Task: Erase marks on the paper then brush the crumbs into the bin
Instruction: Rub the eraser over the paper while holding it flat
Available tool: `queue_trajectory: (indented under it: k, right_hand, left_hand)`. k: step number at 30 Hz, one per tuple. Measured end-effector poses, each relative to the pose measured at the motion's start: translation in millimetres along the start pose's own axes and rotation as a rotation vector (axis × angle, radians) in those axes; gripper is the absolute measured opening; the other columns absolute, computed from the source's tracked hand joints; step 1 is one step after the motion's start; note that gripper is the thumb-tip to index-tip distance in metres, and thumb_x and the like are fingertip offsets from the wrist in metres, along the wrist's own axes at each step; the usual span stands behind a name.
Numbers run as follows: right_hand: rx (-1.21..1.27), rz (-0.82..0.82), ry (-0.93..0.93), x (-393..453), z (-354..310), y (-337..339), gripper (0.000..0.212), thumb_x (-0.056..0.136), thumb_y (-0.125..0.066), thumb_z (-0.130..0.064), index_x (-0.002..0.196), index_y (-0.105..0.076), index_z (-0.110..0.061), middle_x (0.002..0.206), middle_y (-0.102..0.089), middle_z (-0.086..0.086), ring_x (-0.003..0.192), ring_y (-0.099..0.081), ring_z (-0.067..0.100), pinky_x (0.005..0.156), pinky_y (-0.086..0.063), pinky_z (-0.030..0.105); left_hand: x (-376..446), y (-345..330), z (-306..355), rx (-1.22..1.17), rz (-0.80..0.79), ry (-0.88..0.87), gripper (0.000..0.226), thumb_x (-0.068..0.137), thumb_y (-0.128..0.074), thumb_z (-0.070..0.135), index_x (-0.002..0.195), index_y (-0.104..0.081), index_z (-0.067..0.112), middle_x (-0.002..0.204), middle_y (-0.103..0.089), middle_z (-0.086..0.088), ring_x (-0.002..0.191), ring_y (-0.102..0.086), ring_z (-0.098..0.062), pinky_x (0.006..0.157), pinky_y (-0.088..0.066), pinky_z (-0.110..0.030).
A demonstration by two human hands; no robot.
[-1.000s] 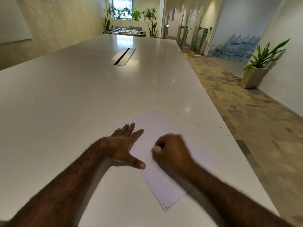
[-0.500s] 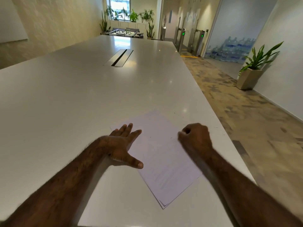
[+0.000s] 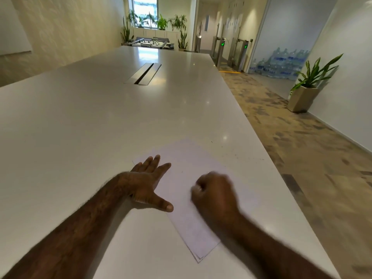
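The paper (image 3: 187,190) lies near the right edge of the table (image 3: 100,127). Our left hand (image 3: 148,183) presses it flat, fingers spread; our right hand (image 3: 214,195) is fisted, probably around an eraser. We should rub lightly, to avoid creasing.

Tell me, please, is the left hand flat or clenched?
Flat: the left hand lies open, fingers spread, pressing on the paper's left edge.

Your paper (image 3: 189,158) is a thin stack of white sheets lying flat on the white table (image 3: 80,121), turned at an angle so one corner points toward you. The sheets are slightly offset at that near corner. It sits close to the table's right edge; any marks on it are too faint to read.
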State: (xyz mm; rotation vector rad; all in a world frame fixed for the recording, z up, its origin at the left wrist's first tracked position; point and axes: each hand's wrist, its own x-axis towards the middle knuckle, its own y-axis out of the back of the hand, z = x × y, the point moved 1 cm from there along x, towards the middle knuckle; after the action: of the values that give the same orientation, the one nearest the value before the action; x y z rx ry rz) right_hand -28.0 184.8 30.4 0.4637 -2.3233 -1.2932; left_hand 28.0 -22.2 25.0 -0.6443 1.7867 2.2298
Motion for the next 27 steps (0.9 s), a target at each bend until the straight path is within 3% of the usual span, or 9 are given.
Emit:
queue_trajectory:
  k: [2, 3, 6, 8, 11, 16, 20, 24, 27]
  right_hand:
    - [0.059, -0.113, 0.082, -20, -16, -5, 0.019, 0.075, -0.059, -0.030, 0.073, -0.070, -0.015, 0.070, -0.065, -0.005, 0.063, -0.060, 0.008, 0.061, -0.053, 0.030]
    - [0.063, -0.107, 0.030, -9, -10, 2, 0.018, 0.076, -0.060, -0.029, 0.073, -0.071, -0.015, 0.070, -0.067, -0.005, 0.063, -0.061, 0.008, 0.062, -0.054, 0.029]
    - [-0.039, 0.057, -0.170, 43, 37, 27, 0.021, 0.079, -0.064, -0.030, 0.072, -0.073, -0.012, 0.067, -0.069, -0.003, 0.065, -0.067, 0.014, 0.065, -0.057, 0.030]
    - [-0.068, 0.061, -0.110, 33, 27, 19, 0.022, 0.081, -0.062, -0.029, 0.072, -0.071, -0.011, 0.070, -0.069, -0.001, 0.068, -0.066, 0.015, 0.066, -0.056, 0.030]
    - [0.063, -0.133, 0.092, -14, -16, -2, 0.017, 0.079, -0.061, -0.026, 0.073, -0.071, -0.014, 0.072, -0.066, -0.003, 0.065, -0.060, 0.008, 0.062, -0.051, 0.028]
    - [-0.044, 0.119, -0.219, 49, 43, 31, 0.021, 0.078, -0.066, -0.027, 0.064, -0.069, -0.012, 0.060, -0.066, -0.003, 0.056, -0.062, 0.012, 0.061, -0.058, 0.030]
    - [-0.049, -0.041, 0.079, -3, 7, 3, 0.026, 0.080, -0.059, -0.027, 0.060, -0.059, -0.010, 0.064, -0.055, -0.003, 0.060, -0.054, 0.011, 0.054, -0.047, 0.028]
    - [-0.019, 0.070, -0.175, 50, 46, 30, 0.022, 0.080, -0.066, -0.027, 0.066, -0.070, -0.011, 0.064, -0.066, -0.002, 0.061, -0.064, 0.014, 0.060, -0.054, 0.029]
    - [-0.084, 0.101, -0.108, 35, 36, 18, 0.027, 0.079, -0.063, -0.025, 0.058, -0.060, -0.009, 0.058, -0.059, -0.001, 0.055, -0.058, 0.012, 0.052, -0.046, 0.026]
  left_hand:
    - [1, 1, 0, 0.000, 0.006, -0.001, 0.141, 0.048, -0.053, 0.095, 0.150, 0.025, 0.036, 0.154, 0.039, -0.001, 0.142, 0.034, -0.020, 0.118, 0.013, -0.042]
    - [0, 2, 0, -0.003, 0.009, -0.002, 0.141, 0.048, -0.054, 0.094, 0.150, 0.024, 0.036, 0.154, 0.039, -0.001, 0.142, 0.034, -0.019, 0.118, 0.013, -0.042]
    - [-1, 3, 0, -0.011, 0.001, -0.002, 0.144, 0.042, -0.050, 0.097, 0.150, 0.023, 0.037, 0.154, 0.038, 0.000, 0.142, 0.034, -0.018, 0.118, 0.013, -0.041]
    - [-1, 1, 0, -0.003, -0.002, -0.001, 0.143, 0.044, -0.052, 0.096, 0.151, 0.023, 0.037, 0.154, 0.038, 0.000, 0.143, 0.034, -0.019, 0.118, 0.013, -0.042]
    - [1, 1, 1, 0.010, 0.001, -0.001, 0.140, 0.052, -0.056, 0.093, 0.150, 0.025, 0.036, 0.153, 0.040, 0.000, 0.142, 0.034, -0.020, 0.118, 0.013, -0.044]
    - [-2, 3, 2, -0.005, -0.007, -0.005, 0.147, 0.038, -0.048, 0.099, 0.150, 0.024, 0.036, 0.154, 0.038, -0.001, 0.143, 0.033, -0.018, 0.119, 0.013, -0.042]
    - [-1, 2, 1, -0.006, 0.010, -0.009, 0.141, 0.048, -0.054, 0.094, 0.150, 0.024, 0.036, 0.154, 0.038, 0.000, 0.143, 0.034, -0.019, 0.119, 0.013, -0.042]
    - [0, 3, 0, -0.013, 0.008, -0.013, 0.146, 0.040, -0.048, 0.099, 0.151, 0.024, 0.036, 0.155, 0.038, -0.001, 0.143, 0.033, -0.019, 0.118, 0.013, -0.042]
    - [0, -1, 1, -0.005, 0.003, -0.021, 0.147, 0.038, -0.047, 0.100, 0.151, 0.024, 0.036, 0.155, 0.038, -0.001, 0.143, 0.033, -0.019, 0.118, 0.013, -0.042]
